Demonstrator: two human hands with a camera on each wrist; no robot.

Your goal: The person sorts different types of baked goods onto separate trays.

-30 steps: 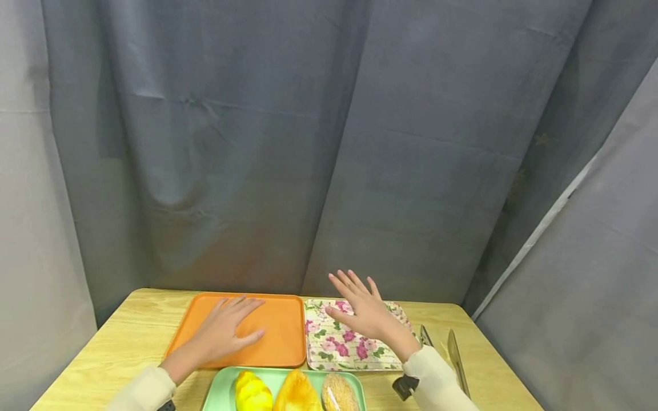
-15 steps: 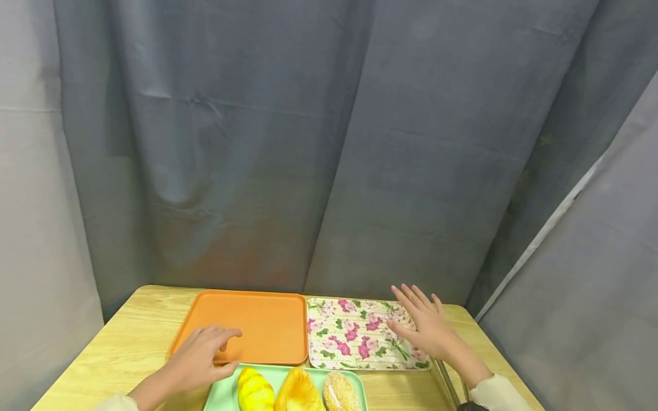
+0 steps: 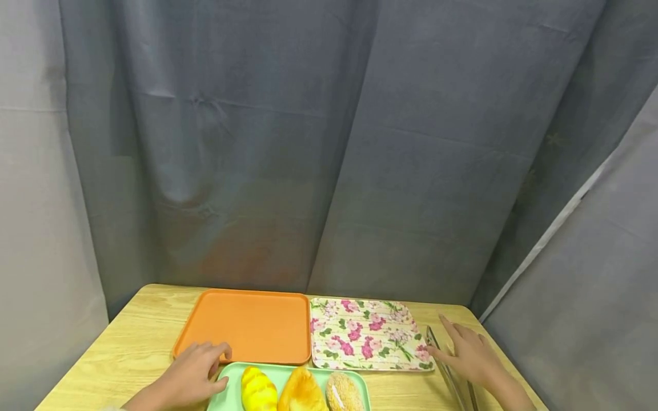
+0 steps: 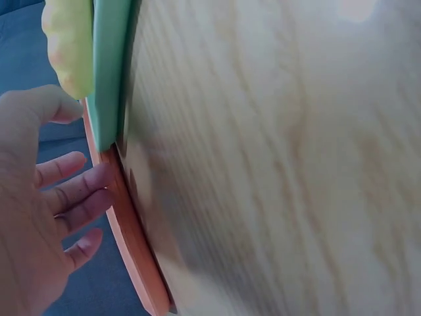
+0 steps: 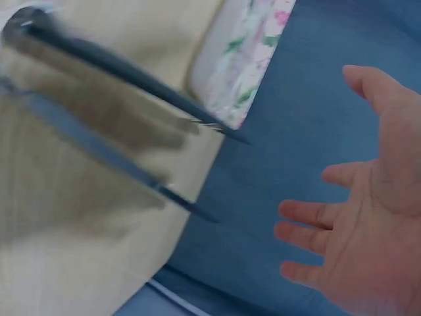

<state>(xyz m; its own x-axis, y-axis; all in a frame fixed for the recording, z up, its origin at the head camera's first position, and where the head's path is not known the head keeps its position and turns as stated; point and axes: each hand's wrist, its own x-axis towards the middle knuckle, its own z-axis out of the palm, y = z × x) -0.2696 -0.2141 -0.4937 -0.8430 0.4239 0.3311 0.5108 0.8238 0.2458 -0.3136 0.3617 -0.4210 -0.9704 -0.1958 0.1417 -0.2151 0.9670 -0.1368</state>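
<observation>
In the head view, my left hand (image 3: 185,372) hovers with bent, relaxed fingers at the left back corner of a green tray (image 3: 231,372), holding nothing. That tray carries a yellow ridged bread roll (image 3: 259,390), a golden bread (image 3: 302,394) and a crumb-coated bread (image 3: 343,393) with a glossy, wrapper-like patch. The left wrist view shows the left fingers spread beside the green tray's wall (image 4: 110,72). My right hand (image 3: 470,355) is over metal tongs (image 3: 446,368) at the right, fingers extended and partly overlapping them. In the right wrist view its palm is bare, apart from the tongs' two spread arms.
An orange tray (image 3: 257,325) lies behind the green one, with a floral tray (image 3: 370,337) to its right. All stand on a wooden table (image 3: 128,337). Grey curtains (image 3: 329,142) hang close behind the table and on both sides.
My right hand has moved right and toward me, from above the floral tray to the tongs. My left hand has drawn back from over the orange tray, its fingers bending. The trays stay put.
</observation>
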